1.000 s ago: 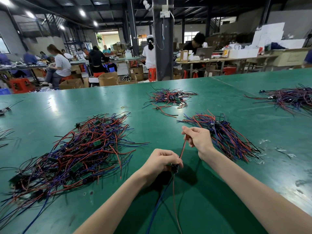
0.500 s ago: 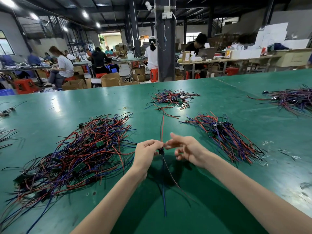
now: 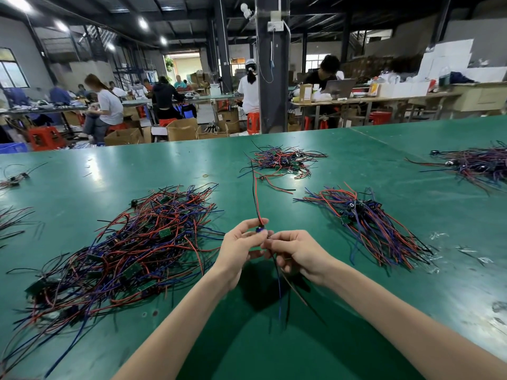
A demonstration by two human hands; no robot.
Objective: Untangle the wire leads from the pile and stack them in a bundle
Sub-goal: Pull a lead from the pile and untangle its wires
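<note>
One wire lead [image 3: 256,200] with red, black and blue strands is held above the green table [image 3: 343,171]. My left hand [image 3: 241,246] pinches its small dark connector between thumb and fingers. My right hand [image 3: 297,255] sits just right of it, fingers curled round the strands that hang down toward me. The red and black strands stick up and away from the connector. A big tangled pile [image 3: 123,250] of red, blue and black leads with small green boards lies to the left. A straighter bundle [image 3: 373,226] of leads lies to the right.
A smaller tangle [image 3: 282,161] lies farther back at the centre, another pile [image 3: 477,165] at the far right. Stray wires [image 3: 12,179] lie at the left edge. Clear plastic scraps [image 3: 466,250] lie near the right bundle. People work at benches beyond the table.
The hands came together at the centre and stayed there. The lead swung from hanging diagonally between them to standing upright. The right hand's fingers went from extended to curled round the lower strands.
</note>
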